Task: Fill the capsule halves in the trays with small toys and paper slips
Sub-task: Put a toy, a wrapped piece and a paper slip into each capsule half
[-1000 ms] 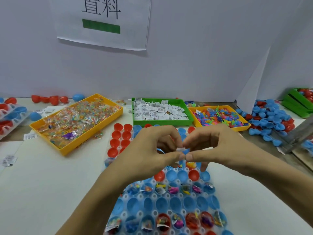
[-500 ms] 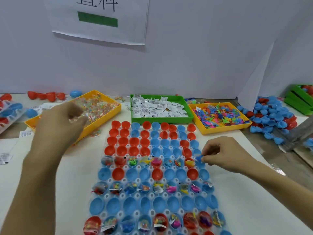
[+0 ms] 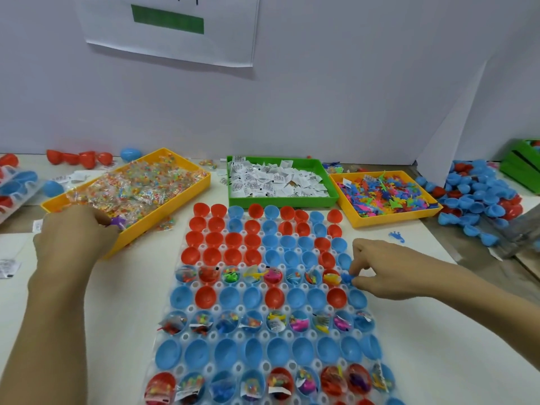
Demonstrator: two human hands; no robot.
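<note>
**Both hands at work over the capsule tray**

Head view: the left hand (image 3: 74,235) reaches into the long yellow plastic bin of clear candy packets (image 3: 140,190) at the far left, its grip curled around a small purple toy (image 3: 117,222). The right hand (image 3: 388,270) pinches a small blue toy (image 3: 346,277) over the right end of a filled row in the clear plastic tray of red and blue capsule halves (image 3: 263,287) on the white tabletop (image 3: 87,302). The green bin of paper slips (image 3: 277,179) sits beyond.
</note>
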